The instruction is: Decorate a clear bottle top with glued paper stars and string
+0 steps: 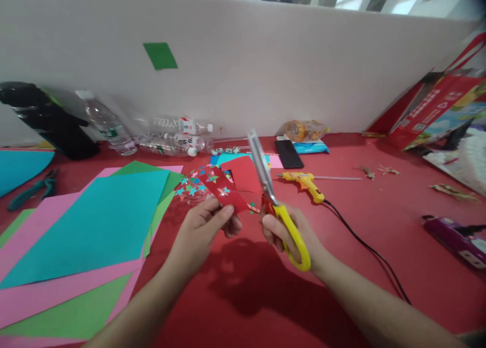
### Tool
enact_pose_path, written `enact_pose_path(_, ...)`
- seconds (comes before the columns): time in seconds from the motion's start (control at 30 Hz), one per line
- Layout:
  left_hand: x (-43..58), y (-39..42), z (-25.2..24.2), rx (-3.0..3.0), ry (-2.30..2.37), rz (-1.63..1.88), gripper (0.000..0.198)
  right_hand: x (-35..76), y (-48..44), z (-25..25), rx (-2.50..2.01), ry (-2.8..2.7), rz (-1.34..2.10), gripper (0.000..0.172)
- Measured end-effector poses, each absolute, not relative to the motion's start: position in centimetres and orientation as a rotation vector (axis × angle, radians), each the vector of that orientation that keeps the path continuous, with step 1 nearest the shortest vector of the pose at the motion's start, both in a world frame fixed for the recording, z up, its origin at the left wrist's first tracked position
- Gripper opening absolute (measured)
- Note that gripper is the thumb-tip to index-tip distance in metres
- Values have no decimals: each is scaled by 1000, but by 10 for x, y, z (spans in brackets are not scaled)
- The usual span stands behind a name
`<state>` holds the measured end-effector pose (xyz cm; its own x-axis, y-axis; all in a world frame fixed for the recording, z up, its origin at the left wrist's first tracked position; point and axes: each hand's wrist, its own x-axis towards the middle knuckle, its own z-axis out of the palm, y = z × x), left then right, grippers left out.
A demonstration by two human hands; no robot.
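Step in hand, as we read it: cutting paper with scissors, caught between cuts.

- Left hand (207, 224) pinches the red paper (227, 195) by its near edge, thumb on top and fingers under. The paper is lifted off the table (379, 211), in front of the body at centre frame. It has star-shaped holes in it.
- Right hand (288, 231) is clenched through the yellow handles of the scissors (274, 205). The blades point up and away and look closed together. They stand just to the right of the paper. We cannot tell if they touch its edge.
- Small coloured stars (192, 186) lie on the table just beyond the paper.
- 1 glue gun (304, 182) lies past the right hand, its black cord trailing toward us. A phone (288, 153) is further back.
- Left side: a blue sheet (94, 226) lies on top of pink and green ones, with pliers (36, 188) at the far left.
- Plastic bottles (110, 128) line the white wall (266, 75).

Our judgement: another cut calls for the blades to open and come in at the paper's free edge. The left pinch must stay firm and well clear of the cut line. The paper is small, so the fingers sit near the blades, and that is the risk here.
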<state>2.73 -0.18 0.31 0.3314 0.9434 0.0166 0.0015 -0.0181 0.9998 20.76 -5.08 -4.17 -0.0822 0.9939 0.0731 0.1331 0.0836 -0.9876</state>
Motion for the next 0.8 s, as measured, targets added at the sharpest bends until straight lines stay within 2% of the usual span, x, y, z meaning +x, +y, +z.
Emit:
enact_pose_path(0.33,7,23,37,1451,987,1041,21,213,-55,-28,-1152,-1718,1325,47)
enact_pose_path(0.8,0,19,44,1673,1074,935,25,210,-58,-32,-1144,-1705,1368,49)
